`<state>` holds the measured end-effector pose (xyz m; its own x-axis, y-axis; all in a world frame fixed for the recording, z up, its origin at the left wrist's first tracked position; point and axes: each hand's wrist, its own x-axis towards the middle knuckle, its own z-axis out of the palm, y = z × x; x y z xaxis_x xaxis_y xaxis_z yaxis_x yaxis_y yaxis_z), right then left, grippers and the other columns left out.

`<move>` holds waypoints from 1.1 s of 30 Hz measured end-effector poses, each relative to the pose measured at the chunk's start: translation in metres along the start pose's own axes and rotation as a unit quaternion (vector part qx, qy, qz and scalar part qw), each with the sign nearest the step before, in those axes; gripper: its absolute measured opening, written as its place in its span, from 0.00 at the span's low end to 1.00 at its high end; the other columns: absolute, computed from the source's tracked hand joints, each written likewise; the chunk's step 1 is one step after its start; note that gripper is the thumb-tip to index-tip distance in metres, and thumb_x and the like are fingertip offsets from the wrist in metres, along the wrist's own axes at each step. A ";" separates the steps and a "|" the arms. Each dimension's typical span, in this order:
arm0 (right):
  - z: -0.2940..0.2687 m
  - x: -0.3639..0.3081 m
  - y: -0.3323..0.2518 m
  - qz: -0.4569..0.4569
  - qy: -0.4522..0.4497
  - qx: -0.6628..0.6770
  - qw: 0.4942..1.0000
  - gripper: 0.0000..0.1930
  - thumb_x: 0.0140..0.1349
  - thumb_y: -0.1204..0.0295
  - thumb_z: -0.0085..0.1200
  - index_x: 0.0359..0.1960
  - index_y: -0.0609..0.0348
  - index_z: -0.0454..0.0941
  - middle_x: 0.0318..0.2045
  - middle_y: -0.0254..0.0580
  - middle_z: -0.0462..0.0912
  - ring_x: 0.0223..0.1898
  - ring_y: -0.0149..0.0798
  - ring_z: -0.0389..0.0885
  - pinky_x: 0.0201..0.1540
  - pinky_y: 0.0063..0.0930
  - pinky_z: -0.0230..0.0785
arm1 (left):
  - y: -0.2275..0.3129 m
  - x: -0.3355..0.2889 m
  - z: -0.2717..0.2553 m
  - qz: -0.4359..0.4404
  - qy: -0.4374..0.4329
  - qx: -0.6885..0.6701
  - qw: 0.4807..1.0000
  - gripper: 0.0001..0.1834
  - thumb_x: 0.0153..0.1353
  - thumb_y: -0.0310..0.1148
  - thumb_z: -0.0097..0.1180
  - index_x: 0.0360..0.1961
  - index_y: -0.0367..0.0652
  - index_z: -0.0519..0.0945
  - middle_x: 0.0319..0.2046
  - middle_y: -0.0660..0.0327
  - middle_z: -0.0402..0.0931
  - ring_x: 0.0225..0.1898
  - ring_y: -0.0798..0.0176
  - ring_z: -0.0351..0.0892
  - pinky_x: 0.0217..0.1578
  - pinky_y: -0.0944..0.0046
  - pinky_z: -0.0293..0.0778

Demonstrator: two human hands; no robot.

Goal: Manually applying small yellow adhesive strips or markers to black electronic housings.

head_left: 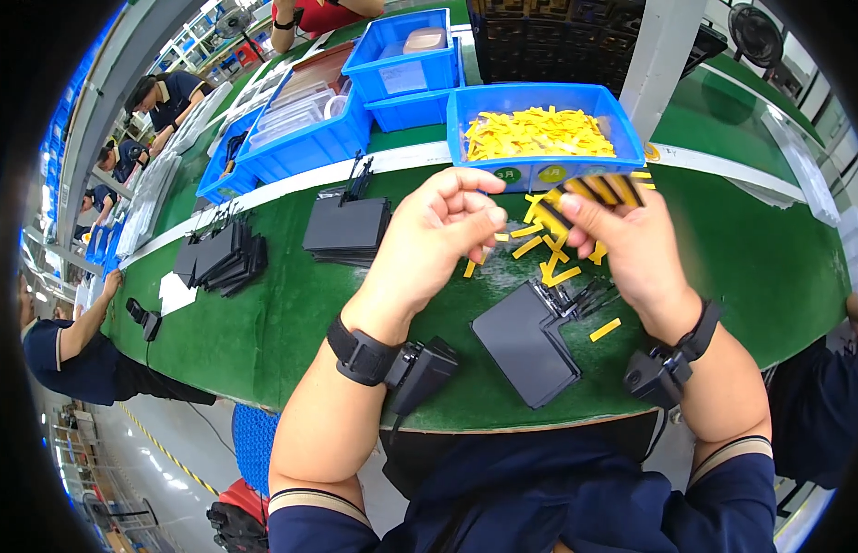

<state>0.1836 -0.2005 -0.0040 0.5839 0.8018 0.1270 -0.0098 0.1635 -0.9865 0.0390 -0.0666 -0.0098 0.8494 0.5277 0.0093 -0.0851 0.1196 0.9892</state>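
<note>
My right hand [622, 244] grips a flat black piece with yellow stripes [602, 192] between thumb and fingers, over a scatter of yellow strips. Beside it on the left, my left hand [447, 217] hovers with curled fingers, thumb and index fingertip apart and nothing visible between them. Loose yellow strips [560, 275] lie on the green table under the hands. Closer to me rests a stack of flat black L-shaped parts [526, 343] with thin black leads at its upper end. A single yellow strip [605, 329] lies just right of that stack.
A blue bin [549, 173] heaped with yellow strips stands behind my hands. More black parts are stacked at left [346, 229] and farther left [224, 256]. Blue bins [309, 147] line the back left. A metal post [664, 69] rises behind. Other people sit along the left.
</note>
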 end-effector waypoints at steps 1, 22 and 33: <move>-0.002 0.000 0.005 0.010 -0.033 -0.022 0.999 0.10 0.57 0.72 0.58 0.38 0.65 0.77 0.24 0.32 0.78 0.20 0.21 0.72 0.24 0.15 0.67 | -0.001 -0.001 0.007 0.025 -0.007 0.014 1.000 0.14 0.56 0.25 0.57 0.44 0.40 0.72 0.26 0.68 0.73 0.24 0.76 0.70 0.26 0.77 0.66; -0.004 -0.004 -0.001 -0.076 0.002 0.018 0.997 0.11 0.57 0.76 0.57 0.42 0.65 0.76 0.31 0.33 0.79 0.25 0.21 0.72 0.26 0.14 0.66 | 0.012 -0.030 0.031 0.142 -0.053 0.566 0.810 0.34 0.38 0.46 0.69 0.44 0.34 0.74 0.30 0.52 0.73 0.33 0.51 0.75 0.36 0.58 0.72; -0.002 -0.007 0.001 -0.238 0.003 -0.159 0.958 0.09 0.51 0.79 0.60 0.35 0.67 0.79 0.31 0.41 0.79 0.33 0.34 0.78 0.38 0.24 0.69 | 0.013 -0.030 0.032 0.038 -0.018 0.296 0.954 0.18 0.52 0.26 0.61 0.44 0.32 0.73 0.36 0.61 0.77 0.37 0.71 0.75 0.39 0.70 0.72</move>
<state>0.1806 -0.2071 -0.0060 0.4648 0.6765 0.5712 0.5067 0.3259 -0.7982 0.0290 -0.1073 0.0071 0.8709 0.4853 0.0778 0.1533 -0.4187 0.8951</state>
